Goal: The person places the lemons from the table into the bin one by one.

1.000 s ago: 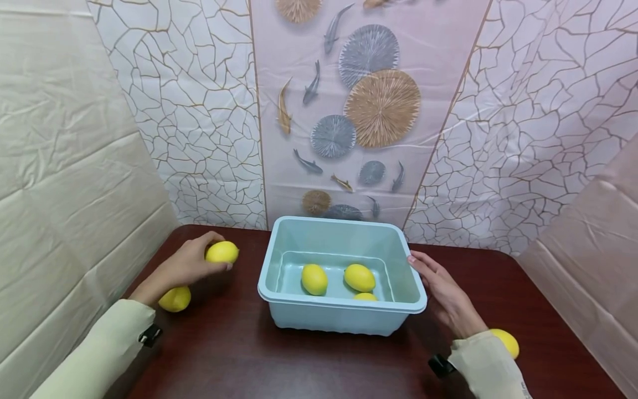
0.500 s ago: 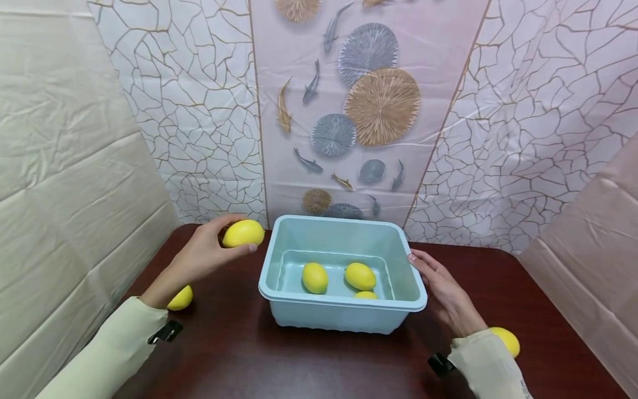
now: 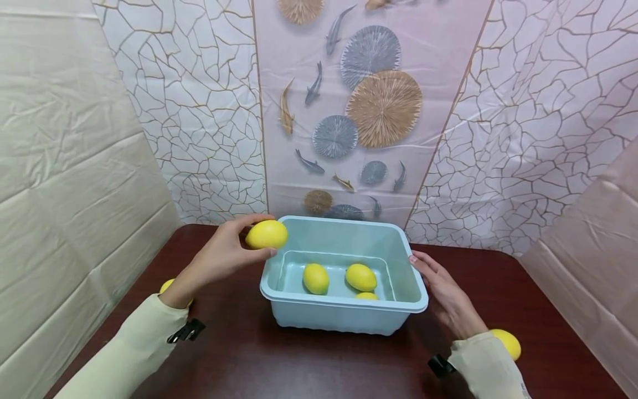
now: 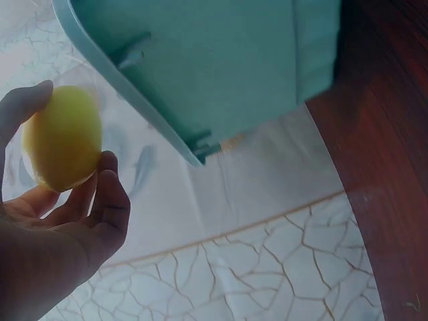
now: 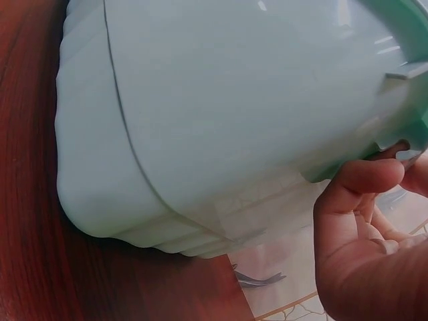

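"What is furthest left?"
"A yellow oval lemon (image 3: 166, 286) on the dark red-brown wood-grained table (image 3: 299, 366), partly hidden behind the left wrist and cream fabric sleeve (image 3: 124, 343)."

"And the person's bare left hand (image 3: 226, 246)?"
"Thumb and fingers are spread just a lemon's breadth, pinching a second smooth yellow lemon (image 3: 267, 234) by its sides. It's raised off the table, near the left rim of the pale blue-green rectangular plastic bin (image 3: 344, 320)."

"Anything inside?"
"Three yellow lemons (image 3: 316, 279) on the floor, one mostly hidden by the front wall."

"The bare right hand (image 3: 443, 288)?"
"Nearly closed, thumb and fingers gripping the bin's right rim."

"Furthest right?"
"Another yellow lemon (image 3: 507, 343), partly behind the right sleeve."
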